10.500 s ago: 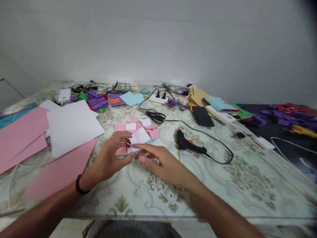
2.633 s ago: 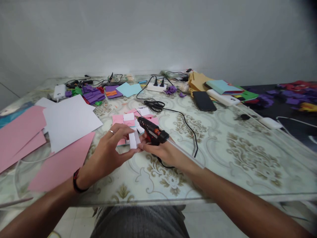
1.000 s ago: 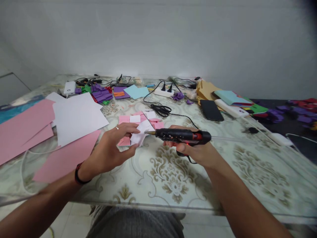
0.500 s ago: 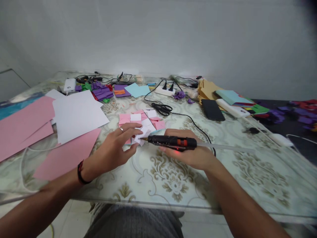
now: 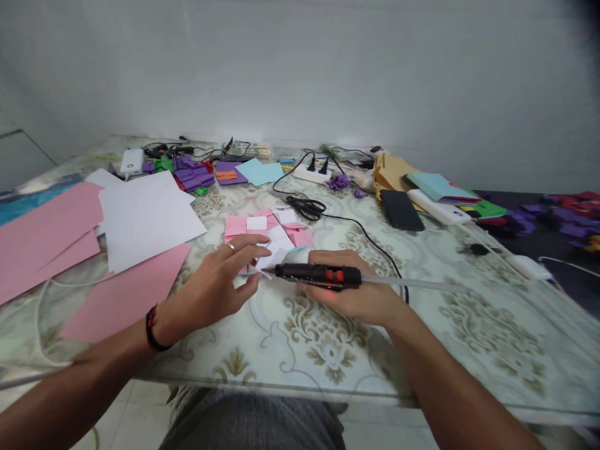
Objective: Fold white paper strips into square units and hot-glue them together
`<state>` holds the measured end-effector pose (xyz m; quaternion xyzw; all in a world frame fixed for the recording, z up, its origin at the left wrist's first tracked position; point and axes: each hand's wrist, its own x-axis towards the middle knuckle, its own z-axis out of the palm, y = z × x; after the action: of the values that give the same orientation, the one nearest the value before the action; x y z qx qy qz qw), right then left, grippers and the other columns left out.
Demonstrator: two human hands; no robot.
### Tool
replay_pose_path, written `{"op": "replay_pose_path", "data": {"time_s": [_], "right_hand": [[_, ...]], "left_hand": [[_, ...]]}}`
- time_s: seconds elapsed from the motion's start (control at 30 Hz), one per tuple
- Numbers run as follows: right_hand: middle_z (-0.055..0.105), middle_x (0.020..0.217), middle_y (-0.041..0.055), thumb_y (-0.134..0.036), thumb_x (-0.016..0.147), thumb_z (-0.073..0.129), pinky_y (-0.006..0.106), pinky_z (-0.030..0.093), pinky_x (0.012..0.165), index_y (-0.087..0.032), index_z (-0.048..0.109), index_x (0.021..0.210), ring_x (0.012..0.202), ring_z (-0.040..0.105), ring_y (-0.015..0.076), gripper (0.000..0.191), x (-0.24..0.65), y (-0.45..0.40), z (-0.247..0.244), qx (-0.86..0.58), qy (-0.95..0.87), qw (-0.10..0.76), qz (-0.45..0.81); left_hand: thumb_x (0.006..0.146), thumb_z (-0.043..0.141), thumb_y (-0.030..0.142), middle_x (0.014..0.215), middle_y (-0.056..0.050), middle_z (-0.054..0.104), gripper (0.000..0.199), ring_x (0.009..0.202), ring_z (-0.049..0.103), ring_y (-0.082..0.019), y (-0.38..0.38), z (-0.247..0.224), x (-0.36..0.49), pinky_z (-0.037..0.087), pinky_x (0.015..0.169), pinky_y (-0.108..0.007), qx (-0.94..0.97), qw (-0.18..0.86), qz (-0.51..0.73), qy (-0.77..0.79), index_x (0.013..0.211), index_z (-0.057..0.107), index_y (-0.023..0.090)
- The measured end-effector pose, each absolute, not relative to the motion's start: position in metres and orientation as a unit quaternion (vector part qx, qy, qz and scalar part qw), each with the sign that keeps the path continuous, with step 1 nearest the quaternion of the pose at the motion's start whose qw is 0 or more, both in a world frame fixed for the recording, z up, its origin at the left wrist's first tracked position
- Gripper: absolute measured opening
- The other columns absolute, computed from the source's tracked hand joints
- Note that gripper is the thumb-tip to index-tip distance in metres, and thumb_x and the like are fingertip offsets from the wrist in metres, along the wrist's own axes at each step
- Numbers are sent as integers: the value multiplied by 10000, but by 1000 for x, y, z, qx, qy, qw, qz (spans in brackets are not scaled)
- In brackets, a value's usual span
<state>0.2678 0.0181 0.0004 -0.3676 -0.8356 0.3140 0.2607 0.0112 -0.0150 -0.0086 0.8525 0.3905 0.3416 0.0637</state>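
Observation:
My right hand [image 5: 363, 303] is closed round a black glue gun [image 5: 304, 273] with an orange switch and a small red light. A long translucent glue stick [image 5: 412, 284] sticks out of its back end. My left hand [image 5: 213, 281], ring on one finger, pinches a small folded white paper piece [image 5: 276, 257] between its fingertips. The gun's nozzle [image 5: 267, 269] is right at this paper, close to my left fingertips; whether it touches, I cannot tell. Just behind lie small pink paper pieces [image 5: 235, 224] and white ones, partly hidden by my fingers.
Large white sheets [image 5: 150, 215] and pink sheets [image 5: 47, 240] spread at the left. Scissors [image 5: 307, 207] with black handles lie behind the small papers, near a black cord. A white power strip [image 5: 312, 174] stands at the back; a black phone [image 5: 402, 210] and coloured papers [image 5: 443, 187] sit right.
The glue gun has shifted slightly left and down, its nozzle now lower on the white paper. My left hand has barely moved and keeps its pinch.

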Motion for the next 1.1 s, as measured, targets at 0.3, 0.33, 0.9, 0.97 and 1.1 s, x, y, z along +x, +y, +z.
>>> {"op": "replay_pose_path", "data": {"time_s": [0.3,0.33,0.9,0.97,1.1], "right_hand": [[523,608,-35,-261,850,684,267,344,559,-216,537,647,560,435,121,255,268,18,1,-375,-833,270,305],[522,607,-35,-265,851,682,267,341,560,-214,541,647,564,438,121,253,268,18,1,-380,-832,269,301],[485,596,-53,-211,837,658,237,306,520,-198,525,636,555,423,102,241,270,19,-2,-413,-813,299,280],[474,589,-55,-216,832,659,240,302,518,-201,510,631,548,414,103,250,270,20,-1,-424,-810,302,271],[457,575,-54,-235,825,658,248,291,513,-206,483,621,541,402,107,270,270,20,-2,-440,-803,312,255]], "left_hand": [[909,619,46,1336,-159,689,311,1213,703,-267,-15,-8,11,606,968,-390,851,58,347,390,1191,614,176],[909,620,47,1337,-157,689,311,1214,703,-265,-15,-9,11,604,973,-388,850,57,348,391,1192,614,178],[920,607,39,1345,-141,688,300,1232,691,-252,-13,-10,10,590,1008,-389,853,46,337,395,1186,625,176],[920,607,40,1347,-144,688,297,1228,694,-251,-13,-10,10,594,999,-383,853,44,338,394,1186,626,172],[917,603,35,1341,-152,690,291,1207,703,-255,-13,-10,10,603,979,-388,855,38,335,394,1177,631,162]]}}
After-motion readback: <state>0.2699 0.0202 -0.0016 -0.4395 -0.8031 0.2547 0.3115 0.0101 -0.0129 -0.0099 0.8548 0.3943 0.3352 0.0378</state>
